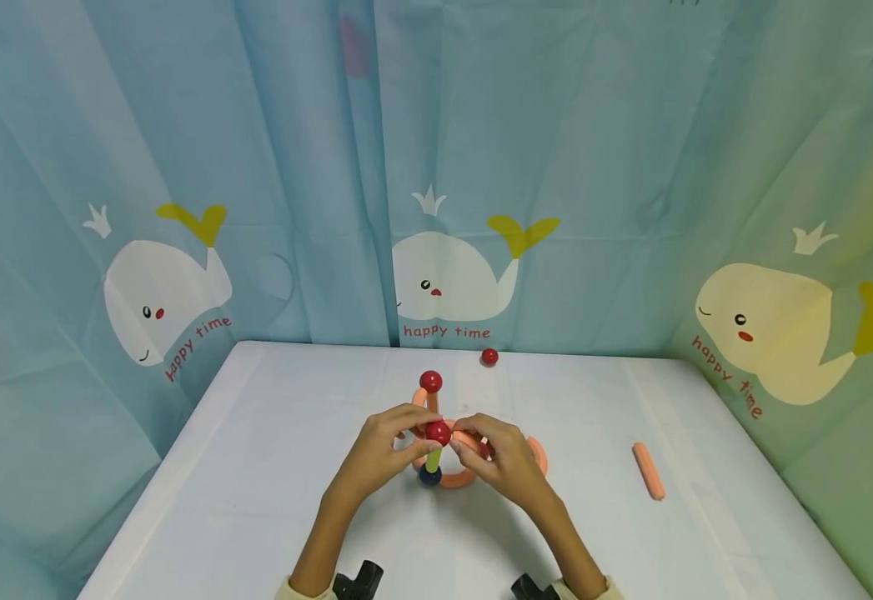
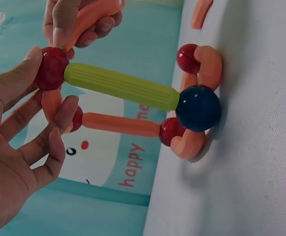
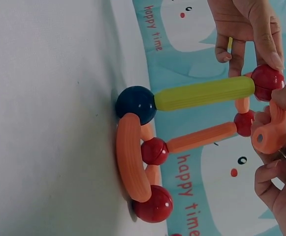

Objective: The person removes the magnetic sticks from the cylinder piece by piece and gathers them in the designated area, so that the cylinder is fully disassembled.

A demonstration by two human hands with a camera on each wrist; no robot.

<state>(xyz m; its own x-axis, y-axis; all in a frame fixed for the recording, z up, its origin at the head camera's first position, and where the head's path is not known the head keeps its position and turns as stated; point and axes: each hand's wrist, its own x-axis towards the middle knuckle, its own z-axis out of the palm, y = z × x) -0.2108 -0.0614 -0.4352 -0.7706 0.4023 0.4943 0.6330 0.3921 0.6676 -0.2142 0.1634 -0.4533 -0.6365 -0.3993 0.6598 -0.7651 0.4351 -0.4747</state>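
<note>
My left hand (image 1: 379, 446) pinches a red ball (image 2: 53, 69) between thumb and fingers. That ball tops a slanting green rod (image 2: 123, 86) of a magnetic stick-and-ball frame, and a dark blue ball (image 2: 198, 108) sits at the rod's foot. In my right hand (image 1: 507, 458) I grip a curved orange rod (image 3: 275, 130), one end at the pinched red ball; whether they touch is hidden by fingers. Behind stands a straight orange rod (image 2: 120, 124) between two red balls. Curved orange base rods (image 3: 130, 157) join the blue ball and another red ball (image 3: 153, 204) on the table.
A loose red ball (image 1: 489, 357) lies by the table's back edge. To the right is a straight orange rod (image 1: 649, 472). Another curved orange piece (image 1: 537, 455) shows beside my right hand. A whale-printed curtain (image 1: 594, 292) hangs behind the white table (image 1: 256, 467).
</note>
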